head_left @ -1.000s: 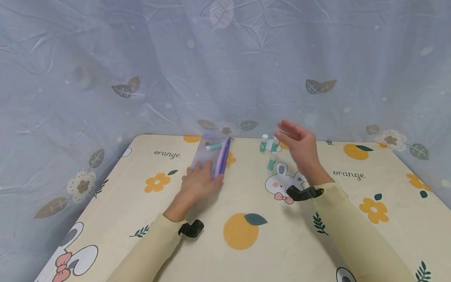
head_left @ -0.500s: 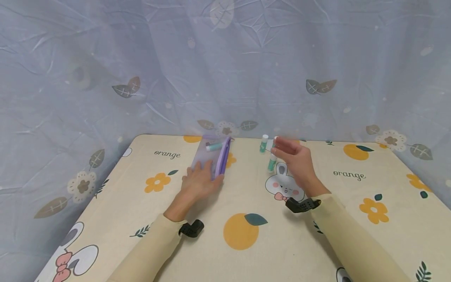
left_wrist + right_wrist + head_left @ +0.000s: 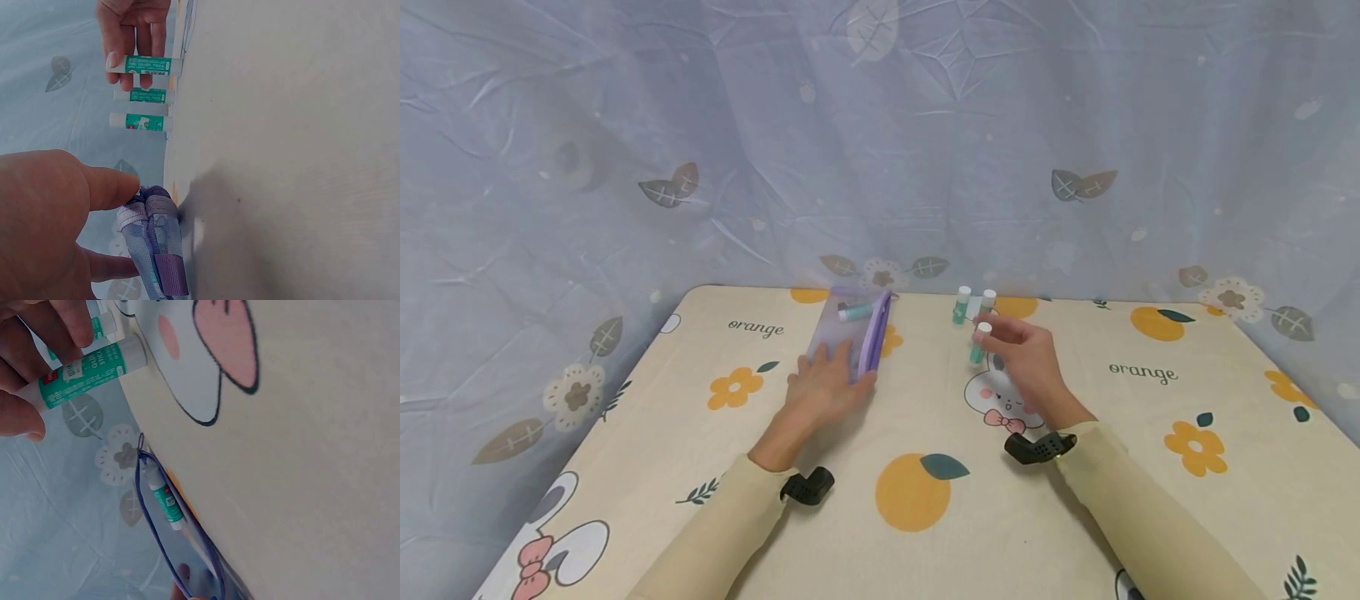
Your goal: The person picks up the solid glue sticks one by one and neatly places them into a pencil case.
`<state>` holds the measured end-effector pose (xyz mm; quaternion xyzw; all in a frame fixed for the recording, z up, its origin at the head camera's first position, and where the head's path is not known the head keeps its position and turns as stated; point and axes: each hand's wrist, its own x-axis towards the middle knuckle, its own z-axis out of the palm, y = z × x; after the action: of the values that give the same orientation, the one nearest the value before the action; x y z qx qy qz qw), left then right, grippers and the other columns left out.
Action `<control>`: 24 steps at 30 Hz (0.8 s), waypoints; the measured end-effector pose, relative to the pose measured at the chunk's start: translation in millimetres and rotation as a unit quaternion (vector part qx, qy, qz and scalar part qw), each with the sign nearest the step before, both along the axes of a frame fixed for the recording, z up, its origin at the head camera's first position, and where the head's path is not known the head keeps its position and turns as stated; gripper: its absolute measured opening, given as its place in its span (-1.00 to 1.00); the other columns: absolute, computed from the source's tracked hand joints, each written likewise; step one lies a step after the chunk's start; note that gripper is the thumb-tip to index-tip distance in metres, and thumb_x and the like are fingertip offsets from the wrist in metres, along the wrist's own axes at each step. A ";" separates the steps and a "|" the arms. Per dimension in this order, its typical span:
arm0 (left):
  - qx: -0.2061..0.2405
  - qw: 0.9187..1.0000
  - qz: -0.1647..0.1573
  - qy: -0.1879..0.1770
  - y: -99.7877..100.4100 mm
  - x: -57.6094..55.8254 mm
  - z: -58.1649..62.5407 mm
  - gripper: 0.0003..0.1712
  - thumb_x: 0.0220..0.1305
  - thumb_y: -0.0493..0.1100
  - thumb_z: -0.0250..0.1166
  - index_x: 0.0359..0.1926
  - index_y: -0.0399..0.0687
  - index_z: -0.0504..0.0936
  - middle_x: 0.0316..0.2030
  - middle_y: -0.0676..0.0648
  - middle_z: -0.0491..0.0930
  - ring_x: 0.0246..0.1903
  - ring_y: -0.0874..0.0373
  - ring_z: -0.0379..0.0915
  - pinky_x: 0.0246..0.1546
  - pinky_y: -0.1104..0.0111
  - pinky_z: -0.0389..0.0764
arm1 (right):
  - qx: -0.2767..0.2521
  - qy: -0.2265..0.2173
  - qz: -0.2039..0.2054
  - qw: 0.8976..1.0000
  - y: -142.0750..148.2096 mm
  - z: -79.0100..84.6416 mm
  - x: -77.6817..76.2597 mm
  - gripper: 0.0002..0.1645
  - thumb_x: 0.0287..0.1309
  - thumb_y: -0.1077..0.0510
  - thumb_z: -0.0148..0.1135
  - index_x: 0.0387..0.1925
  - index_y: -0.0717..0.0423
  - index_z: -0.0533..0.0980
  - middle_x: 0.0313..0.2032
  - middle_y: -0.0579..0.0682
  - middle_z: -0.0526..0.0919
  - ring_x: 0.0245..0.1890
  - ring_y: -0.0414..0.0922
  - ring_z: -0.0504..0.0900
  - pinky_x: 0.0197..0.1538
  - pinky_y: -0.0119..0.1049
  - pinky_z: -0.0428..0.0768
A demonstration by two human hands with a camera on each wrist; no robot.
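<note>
My left hand rests on a purple mesh zip pouch, fingers spread over it and the thumb at its zipper edge. Through the mesh a glue stick shows, lying inside; the right wrist view shows the pouch's mouth parted around it. My right hand pinches an upright glue stick with a green label, thumb near its white cap and fingers on the far side. Behind it stand two more glue sticks, one at left and one partly hidden by the fingers.
A cream cloth printed with oranges, flowers and rabbits covers the table. A grey-blue patterned curtain hangs right along its back edge. A black camera sits on the left wrist, another on the right.
My right hand has come down and a little toward me from above the glue sticks, and its fingers now grip the nearest one. The left hand and the pouch have stayed put.
</note>
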<state>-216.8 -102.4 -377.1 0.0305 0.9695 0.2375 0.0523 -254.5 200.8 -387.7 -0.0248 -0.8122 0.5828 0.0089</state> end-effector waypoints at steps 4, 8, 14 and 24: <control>0.000 1.000 0.000 0.001 -0.4 0.9 1.2 -0.12 0.51 0.25 0.10 0.65 -0.08 0.17 0.60 -0.43 0.12 0.49 -0.52 0.14 0.38 -0.39 0.28 | -0.002 0.002 0.002 1.000 -0.8 -4.5 -0.5 -0.44 0.39 -0.11 0.41 0.35 -0.09 0.61 0.33 0.01 0.68 0.45 -0.04 0.51 0.56 0.04 0.36; 0.003 1.000 0.001 0.006 -0.1 1.2 1.3 -0.11 0.50 0.25 0.11 0.65 -0.10 0.18 0.59 -0.43 0.14 0.49 -0.52 0.15 0.38 -0.39 0.29 | -0.009 -0.002 0.001 1.000 -1.5 -8.2 0.1 -0.46 0.39 -0.07 0.42 0.34 -0.10 0.62 0.29 -0.01 0.71 0.44 -0.10 0.52 0.54 -0.03 0.38; 0.008 1.000 0.002 0.007 0.4 0.8 -0.5 -0.10 0.49 0.26 0.11 0.64 -0.11 0.18 0.60 -0.43 0.13 0.50 -0.52 0.13 0.40 -0.39 0.27 | -0.019 -0.005 0.001 1.000 -2.6 -12.1 0.7 -0.46 0.39 -0.03 0.42 0.34 -0.08 0.61 0.30 0.00 0.71 0.39 -0.07 0.60 0.52 -0.06 0.45; -0.003 1.000 -0.002 0.007 0.6 1.5 1.1 -0.10 0.51 0.27 0.10 0.65 -0.10 0.16 0.60 -0.43 0.12 0.50 -0.52 0.12 0.39 -0.39 0.28 | -0.016 -0.010 0.003 1.000 -2.4 -14.7 2.1 -0.42 0.38 -0.06 0.43 0.36 -0.08 0.60 0.33 0.02 0.68 0.45 -0.03 0.54 0.57 0.02 0.38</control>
<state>-215.4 -101.8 -376.0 0.0338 0.9704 0.2347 0.0461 -252.4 198.5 -402.3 -0.0283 -0.8032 0.5951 -0.0018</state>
